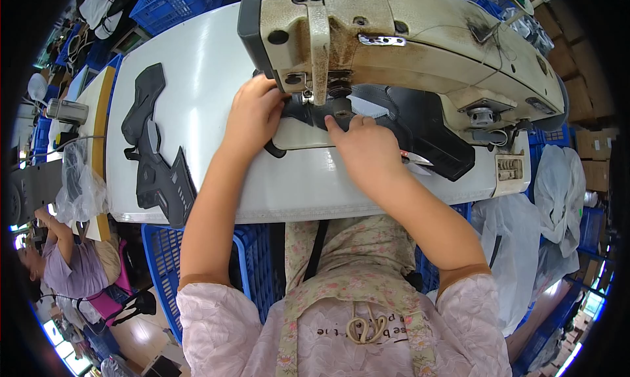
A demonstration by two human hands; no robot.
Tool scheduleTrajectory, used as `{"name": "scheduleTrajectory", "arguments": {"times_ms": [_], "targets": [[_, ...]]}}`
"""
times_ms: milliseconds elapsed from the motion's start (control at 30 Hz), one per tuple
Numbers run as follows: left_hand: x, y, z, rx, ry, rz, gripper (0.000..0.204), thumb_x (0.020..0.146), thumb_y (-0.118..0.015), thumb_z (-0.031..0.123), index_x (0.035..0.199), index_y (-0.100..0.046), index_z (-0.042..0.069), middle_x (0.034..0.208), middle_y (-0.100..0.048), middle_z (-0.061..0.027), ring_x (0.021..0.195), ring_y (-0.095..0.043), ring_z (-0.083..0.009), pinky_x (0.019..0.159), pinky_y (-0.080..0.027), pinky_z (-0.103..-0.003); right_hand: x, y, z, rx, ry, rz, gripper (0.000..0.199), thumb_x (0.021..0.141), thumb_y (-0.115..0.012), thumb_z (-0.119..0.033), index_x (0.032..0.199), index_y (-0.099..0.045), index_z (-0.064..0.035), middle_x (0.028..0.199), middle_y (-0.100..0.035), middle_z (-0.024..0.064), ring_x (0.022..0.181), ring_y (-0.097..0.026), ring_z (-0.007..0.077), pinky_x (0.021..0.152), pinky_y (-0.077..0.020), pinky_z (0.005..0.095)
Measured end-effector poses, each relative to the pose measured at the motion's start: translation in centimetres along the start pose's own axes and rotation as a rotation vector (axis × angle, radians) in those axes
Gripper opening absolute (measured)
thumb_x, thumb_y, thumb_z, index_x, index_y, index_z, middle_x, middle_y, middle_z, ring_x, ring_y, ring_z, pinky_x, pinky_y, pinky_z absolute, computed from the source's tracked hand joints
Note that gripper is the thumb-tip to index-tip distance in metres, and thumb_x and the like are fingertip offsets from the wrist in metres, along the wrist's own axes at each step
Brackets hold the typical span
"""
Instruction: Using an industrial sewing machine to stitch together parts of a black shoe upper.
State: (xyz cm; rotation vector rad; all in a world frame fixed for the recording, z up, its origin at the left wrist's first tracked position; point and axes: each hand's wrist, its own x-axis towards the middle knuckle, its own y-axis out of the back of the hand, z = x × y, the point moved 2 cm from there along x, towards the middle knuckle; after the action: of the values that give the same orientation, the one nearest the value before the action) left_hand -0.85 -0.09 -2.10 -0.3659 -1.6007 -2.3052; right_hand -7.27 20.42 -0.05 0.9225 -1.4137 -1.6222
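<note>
A black shoe upper (426,131) with a light grey patch lies under the head of a beige sewing machine (420,29). My left hand (252,114) grips its left end beside the needle, with some fingertips hidden behind the machine head. On the upper's near edge, my right hand (367,147) presses with the thumb stretched toward the presser foot and the other fingers curled. A slim pointed thing (418,158), red and silvery, shows beside my right wrist; whether I hold it, I cannot tell.
More black upper pieces (157,154) lie on the left of the white table (216,62). Blue crates (259,259) stand below its front edge, and another (177,6) behind. Plastic bags (508,246) hang at the right. Another person (79,265) sits at the far left.
</note>
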Motion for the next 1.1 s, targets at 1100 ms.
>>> {"name": "scheduleTrajectory", "arguments": {"times_ms": [1100], "targets": [[-1.8, -0.5, -0.4, -0.109, -0.071, -0.086, 0.046, 0.077, -0.052, -0.011, 0.113, -0.072, 0.008, 0.123, -0.065, -0.0157, 0.122, -0.055, -0.0335, 0.111, -0.038, -0.044, 1.1, -1.5, -0.9, -0.107, 0.069, 0.284, 0.024, 0.089, -0.061, -0.016, 0.108, -0.07, -0.006, 0.086, -0.064, 0.007, 0.087, -0.06, 0.0191, 0.053, -0.0534, 0.0266]]}}
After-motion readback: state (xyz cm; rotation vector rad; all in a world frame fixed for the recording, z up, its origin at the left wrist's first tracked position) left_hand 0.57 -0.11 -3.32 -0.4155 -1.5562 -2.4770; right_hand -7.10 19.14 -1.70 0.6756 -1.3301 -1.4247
